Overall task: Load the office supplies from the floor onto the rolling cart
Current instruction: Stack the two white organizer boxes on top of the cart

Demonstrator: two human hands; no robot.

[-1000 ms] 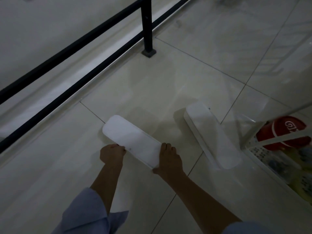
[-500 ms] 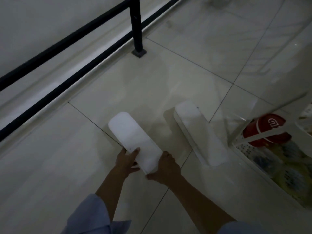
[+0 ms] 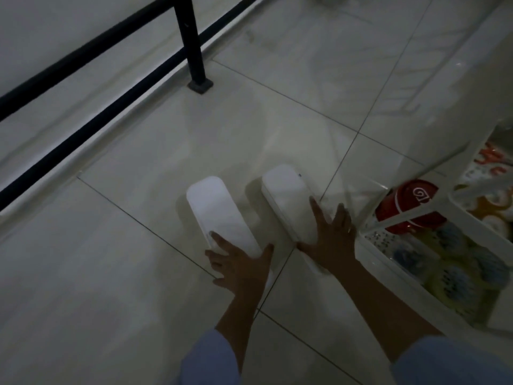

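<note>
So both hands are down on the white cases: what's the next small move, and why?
Probably curl the right hand round the right white case: its fingers lie spread and straight on top, not gripping yet. The left hand rests on the left white case, and the cart stands just to the right.

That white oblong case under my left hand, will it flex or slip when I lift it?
Likely stiff: the white oblong case shows straight edges under the left hand. Its smooth surface may slip on glossy floor tiles. Lying flat, it should not roll.
</note>
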